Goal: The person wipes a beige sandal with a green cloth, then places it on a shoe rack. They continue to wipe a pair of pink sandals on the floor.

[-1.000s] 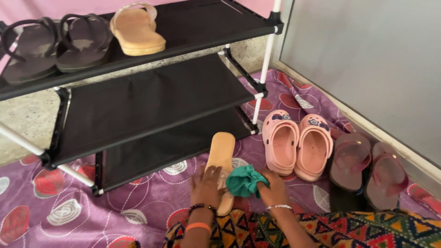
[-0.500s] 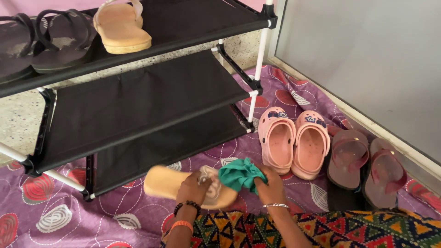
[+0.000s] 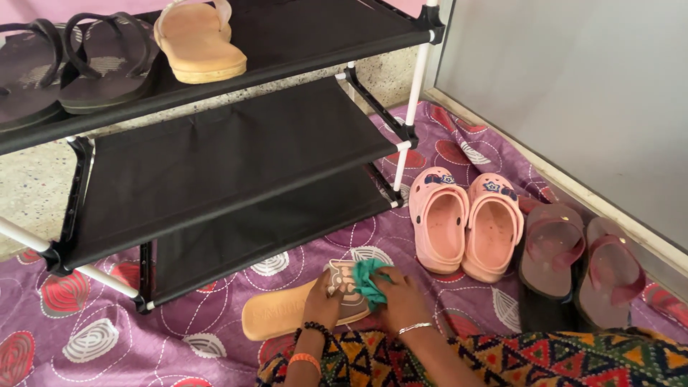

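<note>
Pressing green cloth (image 3: 367, 278) onto tan sandal (image 3: 287, 309), right hand (image 3: 398, 299) curled, left hand (image 3: 322, 304) steadying

Only one view was provided, taken from a camera worn on the person's head. It was aimed downward and forward from above a seated body, whose patterned clothing (image 3: 545, 358) was cut off by the bottom edge. The hands were caught low in the frame, close to the lens. Farther off, a black shoe rack (image 3: 236, 154) was seen obliquely across the upper left, and a grey wall panel (image 3: 573, 86) filled the upper right. A purple patterned cloth (image 3: 86, 337) covered the floor below.
</note>
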